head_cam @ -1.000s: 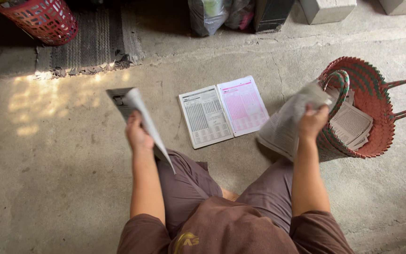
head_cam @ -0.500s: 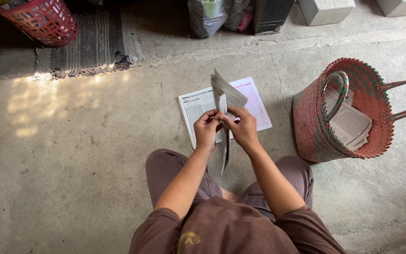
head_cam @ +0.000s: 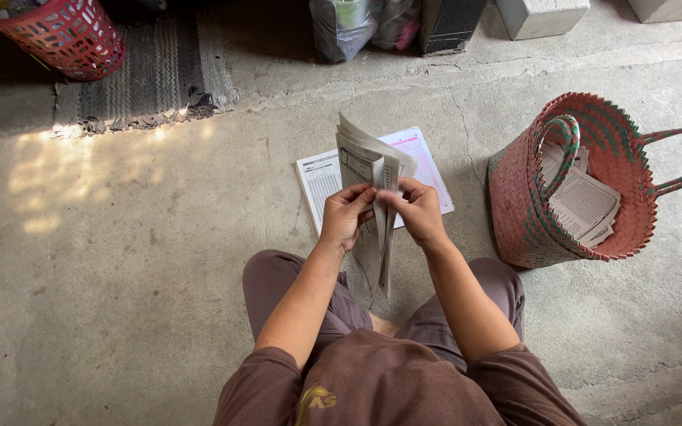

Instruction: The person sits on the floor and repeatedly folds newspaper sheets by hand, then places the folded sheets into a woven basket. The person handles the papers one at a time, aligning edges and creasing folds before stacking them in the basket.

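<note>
Both hands pinching a floppy stack of newsprint sheets (head_cam: pixel 372 170)

Left hand (head_cam: pixel 346 214) and right hand (head_cam: pixel 418 211) grip mid-fold (light, limp, tears easily); best held near the crease.

1. Seated low, knees spread apart, both forearms reaching forward and converging in front of the body.
2. Left hand (head_cam: pixel 346 214) raised at mid-chest line, fingers curled inward, thumb pressed toward the right hand.
3. Right hand (head_cam: pixel 418 211) level with it, just beside, fingers bent in a pinch, knuckles facing up.
4. Both wrists slightly cocked, elbows bent and held near the thighs.
</note>
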